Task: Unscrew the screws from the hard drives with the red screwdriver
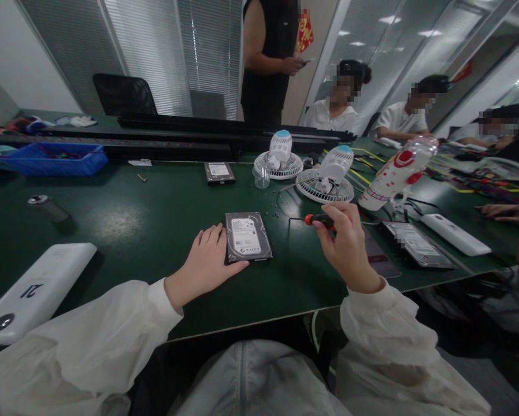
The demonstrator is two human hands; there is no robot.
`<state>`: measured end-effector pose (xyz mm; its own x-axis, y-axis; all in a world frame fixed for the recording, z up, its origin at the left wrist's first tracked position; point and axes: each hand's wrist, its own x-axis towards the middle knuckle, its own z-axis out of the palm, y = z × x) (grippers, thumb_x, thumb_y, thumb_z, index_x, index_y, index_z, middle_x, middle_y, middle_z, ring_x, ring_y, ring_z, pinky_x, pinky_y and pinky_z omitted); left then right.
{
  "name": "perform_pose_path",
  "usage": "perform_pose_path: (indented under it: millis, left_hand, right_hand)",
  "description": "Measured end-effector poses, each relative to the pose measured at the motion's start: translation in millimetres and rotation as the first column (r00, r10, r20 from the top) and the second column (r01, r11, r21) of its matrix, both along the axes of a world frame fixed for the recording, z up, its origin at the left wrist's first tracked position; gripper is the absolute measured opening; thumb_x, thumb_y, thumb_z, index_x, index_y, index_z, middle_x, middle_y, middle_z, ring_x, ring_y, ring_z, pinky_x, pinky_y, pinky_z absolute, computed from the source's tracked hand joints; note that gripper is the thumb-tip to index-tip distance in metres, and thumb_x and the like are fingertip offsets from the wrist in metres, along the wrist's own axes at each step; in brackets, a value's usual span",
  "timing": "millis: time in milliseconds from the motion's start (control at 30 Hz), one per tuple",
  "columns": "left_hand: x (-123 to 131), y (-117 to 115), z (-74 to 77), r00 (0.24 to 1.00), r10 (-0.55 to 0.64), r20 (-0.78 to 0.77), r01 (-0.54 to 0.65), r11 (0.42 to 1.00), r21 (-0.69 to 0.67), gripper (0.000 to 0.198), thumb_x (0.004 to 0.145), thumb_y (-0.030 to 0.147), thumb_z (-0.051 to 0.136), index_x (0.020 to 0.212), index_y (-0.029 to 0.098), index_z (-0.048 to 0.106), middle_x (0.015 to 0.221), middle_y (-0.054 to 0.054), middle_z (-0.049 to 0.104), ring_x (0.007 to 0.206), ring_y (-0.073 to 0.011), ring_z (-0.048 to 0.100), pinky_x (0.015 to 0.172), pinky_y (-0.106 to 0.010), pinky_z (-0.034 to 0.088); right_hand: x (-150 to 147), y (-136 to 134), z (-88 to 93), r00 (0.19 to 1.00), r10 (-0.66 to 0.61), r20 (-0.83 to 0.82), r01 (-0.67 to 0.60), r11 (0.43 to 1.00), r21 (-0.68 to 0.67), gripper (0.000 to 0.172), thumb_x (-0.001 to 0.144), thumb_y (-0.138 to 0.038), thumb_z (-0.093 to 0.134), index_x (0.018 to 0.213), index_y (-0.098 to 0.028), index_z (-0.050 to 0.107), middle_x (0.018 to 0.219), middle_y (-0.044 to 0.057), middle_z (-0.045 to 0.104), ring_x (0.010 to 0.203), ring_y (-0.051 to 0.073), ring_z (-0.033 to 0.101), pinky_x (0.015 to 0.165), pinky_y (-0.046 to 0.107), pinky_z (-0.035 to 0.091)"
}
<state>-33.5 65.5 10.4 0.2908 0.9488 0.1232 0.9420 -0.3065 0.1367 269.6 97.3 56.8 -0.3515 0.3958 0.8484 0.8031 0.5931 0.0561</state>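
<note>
A hard drive [246, 236] lies label side up on the green table in front of me. Against its left side and near corner rests my left hand [205, 260], fingers stretched out and thumb along the front edge. To the right of the drive, my right hand [344, 242] is closed on a screwdriver [320, 220] with a red and black handle. Its thin shaft points left, above the table and apart from the drive. Several small screws [275, 215] are scattered just beyond the drive.
A second hard drive [219, 172], a clear plastic cup [262, 175] and two white fans [281, 156] stand farther back. Rightward are a spotted bottle [393, 176], another drive [415, 244] and a white power bank [455, 234]. Leftward are a blue tray [58, 162] and a white device [38, 289].
</note>
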Motion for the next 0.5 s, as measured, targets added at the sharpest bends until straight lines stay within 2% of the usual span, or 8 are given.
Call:
perform_pose_path:
  millis: [200,367,500]
  left_hand:
    - [0,0,-2.5,1.0,-0.006,0.007,0.006,0.999,0.043,0.091,0.092,0.069,0.052,0.153,0.002,0.04,0.158,-0.028,0.043,0.148,-0.0423,0.039,0.121,-0.058,0.032]
    - [1,-1,-4.3,1.0,0.002,0.015,-0.003,0.998,0.055,0.088,0.092,0.07,0.051,0.152,0.005,0.041,0.158,-0.027,0.045,0.148,-0.0417,0.04,0.121,-0.058,0.032]
    - [0,0,-4.9,1.0,0.0,0.02,-0.001,0.998,0.056,0.088,0.092,0.07,0.05,0.151,0.007,0.041,0.158,-0.026,0.045,0.147,-0.0416,0.04,0.12,-0.058,0.032]
  right_hand:
    - [-15,-45,-10.1,0.97,-0.051,0.239,0.081,0.99,-0.118,0.029,0.095,-0.018,0.062,0.122,-0.01,0.061,0.127,0.021,0.069,0.109,0.027,0.074,0.086,0.035,0.066]
    - [-21,-63,-27.0,0.926,-0.135,0.351,0.23,0.941,-0.246,0.027,0.094,-0.018,0.061,0.117,-0.006,0.069,0.129,0.023,0.071,0.091,0.028,0.08,0.076,0.036,0.068]
    - [-23,-66,-33.0,0.902,-0.166,0.398,0.311,0.89,-0.334,0.034,0.095,-0.024,0.06,0.121,-0.003,0.071,0.133,0.028,0.068,0.093,0.03,0.08,0.08,0.038,0.068]
